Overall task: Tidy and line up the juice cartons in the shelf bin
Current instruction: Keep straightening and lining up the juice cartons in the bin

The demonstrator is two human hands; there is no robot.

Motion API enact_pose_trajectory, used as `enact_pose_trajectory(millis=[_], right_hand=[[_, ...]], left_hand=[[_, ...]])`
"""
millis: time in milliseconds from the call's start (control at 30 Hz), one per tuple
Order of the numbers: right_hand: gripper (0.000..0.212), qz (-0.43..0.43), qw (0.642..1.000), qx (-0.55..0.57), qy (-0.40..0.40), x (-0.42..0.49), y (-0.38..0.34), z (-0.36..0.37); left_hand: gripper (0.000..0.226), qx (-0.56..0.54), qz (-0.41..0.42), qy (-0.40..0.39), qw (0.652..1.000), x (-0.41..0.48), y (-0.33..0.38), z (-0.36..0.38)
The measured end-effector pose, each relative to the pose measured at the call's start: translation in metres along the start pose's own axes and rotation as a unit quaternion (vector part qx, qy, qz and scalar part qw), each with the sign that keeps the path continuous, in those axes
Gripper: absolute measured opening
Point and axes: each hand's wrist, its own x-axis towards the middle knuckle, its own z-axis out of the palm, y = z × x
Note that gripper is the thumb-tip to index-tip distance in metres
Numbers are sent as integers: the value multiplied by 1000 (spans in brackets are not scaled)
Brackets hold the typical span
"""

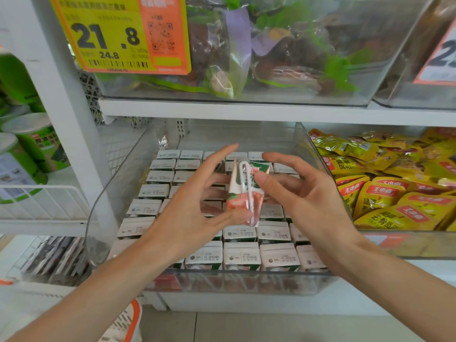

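Observation:
A clear plastic shelf bin (pixel 246 280) holds several rows of small juice cartons (pixel 241 255) standing upright, white tops showing. One green, white and pink juice carton (pixel 240 193) with a wrapped straw on its side is raised above the rows, tilted. My left hand (pixel 195 206) touches its left side and bottom with spread fingers. My right hand (pixel 303 193) pinches the carton's right side with the thumb, the other fingers curved behind it.
To the right, a second clear bin (pixel 407 245) is full of yellow snack packets (pixel 385 193). The shelf above carries a bin of bagged goods behind a yellow price tag (pixel 118 35). Green canisters (pixel 32 141) stand at the left. A white basket (pixel 128 322) sits below.

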Motion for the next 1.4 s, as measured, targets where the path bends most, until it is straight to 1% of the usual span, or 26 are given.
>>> enact_pose_trajectory(millis=[67,100,133,200,267,367,433,467,500,633,700,767,900,967,1033,1133,1267,1333,1400], right_hand=[[32,29,999,-5,11,1,1,0],[28,43,999,-4,16,2,1,-1],[23,56,998,2,20,2,2,0],[18,79,997,13,24,3,2,1],[18,90,996,9,24,4,3,2],[29,104,994,-17,-6,6,5,3],[26,110,993,-27,-34,7,7,3],[24,108,993,-31,-45,8,8,3],[26,104,993,-36,-53,8,9,2],[53,42,989,-119,-83,5,13,-1],[50,9,987,-138,-87,3,14,-2],[44,-2,988,-132,-80,3,15,-3],[39,0,989,-136,-52,4,16,-4],[34,-3,989,-145,-38,5,15,-4],[33,-4,991,-130,-35,6,15,-3],[31,35,995,-88,-29,6,13,-2],[34,73,995,-70,-22,7,11,-1],[37,80,994,-71,-26,7,9,-1],[36,69,994,-85,-30,6,9,0]], left_hand=[[111,11,6,-32,999,-1,1,0],[113,23,8,-45,999,-1,2,0],[111,35,10,-52,998,-2,3,1],[96,42,14,-47,998,-1,3,2],[80,42,23,-27,998,-1,1,1],[62,13,17,7,1000,2,-1,0],[55,-11,14,23,1000,3,-4,-1],[53,-18,15,28,999,4,-5,-1],[50,-29,16,31,999,4,-6,-1],[39,-76,11,34,996,6,-5,-1],[38,-80,4,36,996,6,-4,0],[36,-82,-8,38,996,6,-5,0],[38,-53,-20,62,996,6,-2,-2],[40,-48,-26,96,994,6,0,-6],[47,-45,-37,120,991,7,-1,-8],[56,-30,-37,108,993,5,-2,-8],[74,16,-35,100,994,5,-4,-8],[84,13,-39,96,995,6,-5,-9],[93,23,-27,75,997,6,-6,-10]])
